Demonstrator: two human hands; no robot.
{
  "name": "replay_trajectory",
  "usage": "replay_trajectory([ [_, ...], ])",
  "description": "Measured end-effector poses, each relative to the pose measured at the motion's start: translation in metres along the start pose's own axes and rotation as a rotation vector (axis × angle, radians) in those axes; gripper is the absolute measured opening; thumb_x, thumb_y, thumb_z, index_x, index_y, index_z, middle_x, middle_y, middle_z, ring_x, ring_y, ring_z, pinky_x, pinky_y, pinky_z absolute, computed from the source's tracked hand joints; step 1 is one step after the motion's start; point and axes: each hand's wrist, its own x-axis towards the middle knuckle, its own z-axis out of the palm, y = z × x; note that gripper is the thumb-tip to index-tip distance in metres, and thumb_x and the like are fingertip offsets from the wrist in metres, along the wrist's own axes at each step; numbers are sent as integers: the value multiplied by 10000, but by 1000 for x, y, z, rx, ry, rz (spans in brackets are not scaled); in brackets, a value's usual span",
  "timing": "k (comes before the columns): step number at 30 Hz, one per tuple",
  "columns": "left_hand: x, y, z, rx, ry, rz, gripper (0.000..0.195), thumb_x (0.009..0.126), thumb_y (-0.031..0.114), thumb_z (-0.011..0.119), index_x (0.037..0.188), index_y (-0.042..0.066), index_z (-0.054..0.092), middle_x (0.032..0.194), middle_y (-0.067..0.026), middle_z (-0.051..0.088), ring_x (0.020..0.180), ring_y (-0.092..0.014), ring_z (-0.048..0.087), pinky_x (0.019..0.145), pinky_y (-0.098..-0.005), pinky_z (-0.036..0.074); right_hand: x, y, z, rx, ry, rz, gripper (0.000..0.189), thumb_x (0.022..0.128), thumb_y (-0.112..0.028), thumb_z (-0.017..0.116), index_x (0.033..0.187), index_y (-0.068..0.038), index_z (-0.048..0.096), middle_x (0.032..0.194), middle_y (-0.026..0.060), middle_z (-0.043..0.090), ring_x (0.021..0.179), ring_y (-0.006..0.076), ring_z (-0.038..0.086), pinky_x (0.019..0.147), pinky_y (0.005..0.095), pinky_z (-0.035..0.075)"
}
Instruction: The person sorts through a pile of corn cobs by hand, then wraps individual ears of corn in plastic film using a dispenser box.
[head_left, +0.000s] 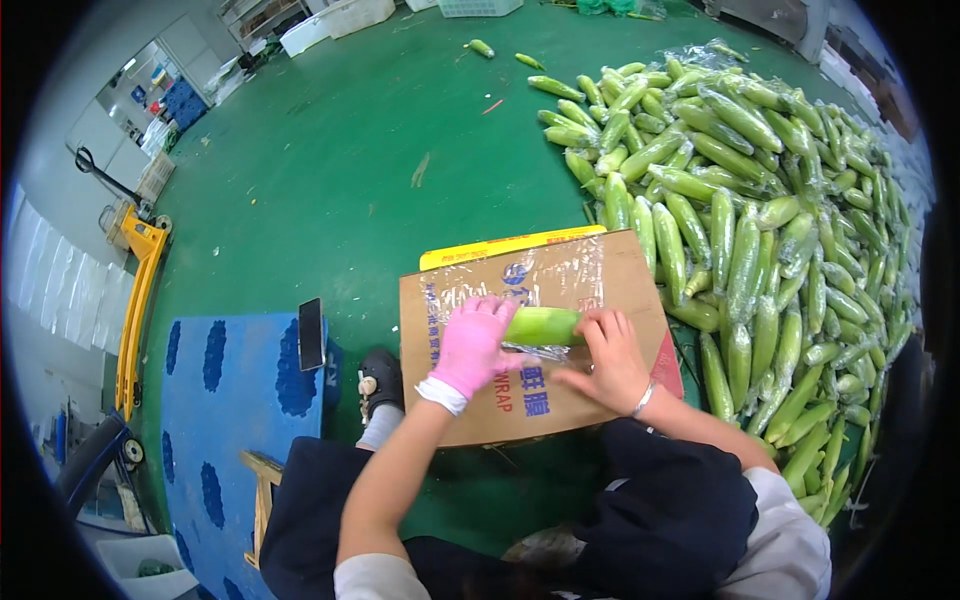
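Observation:
My left hand (471, 346), in a pink glove, grips the left end of a green ear of corn in its husk (546, 327). The bare fingers of my right hand (611, 360) are on the corn's right end. Beneath the corn, a sheet of clear plastic film (577, 270) is spread over the top of a cardboard box (465, 405) that bears printed writing. A yellow cling-wrap box (510, 246) lies along the far edge of the cardboard box.
A large heap of film-wrapped corn (720, 195) covers the floor on the right. At left lie a blue plastic pallet (247, 420), a dark phone (310, 334) on its edge, and a small wooden stool (262, 495). Beyond stands a yellow pallet jack (142, 277).

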Motion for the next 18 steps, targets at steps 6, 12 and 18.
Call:
replay_trajectory([
  [6,-2,-5,-3,5,-61,75,659,674,424,808,1164,46,579,1001,-143,632,951,-322,618,807,-418,523,-10,74,-33,18,141,379,207,814,-150,719,959,-17,656,804,104,630,673,221,606,613,352,492],
  [12,-66,40,-4,-186,-185,131,555,702,393,804,1054,43,557,922,-147,609,896,-323,619,756,-431,523,-36,17,-25,419,-40,445,252,882,-219,649,909,31,652,745,145,630,694,249,619,693,386,526],
  [18,-52,33,-6,-91,90,-90,649,735,432,784,1161,9,536,1125,-204,566,1076,-380,544,895,-452,464,-8,2,8,-216,-117,-15,447,887,-334,583,1070,74,573,1084,220,543,1021,363,508,913,459,428],
])
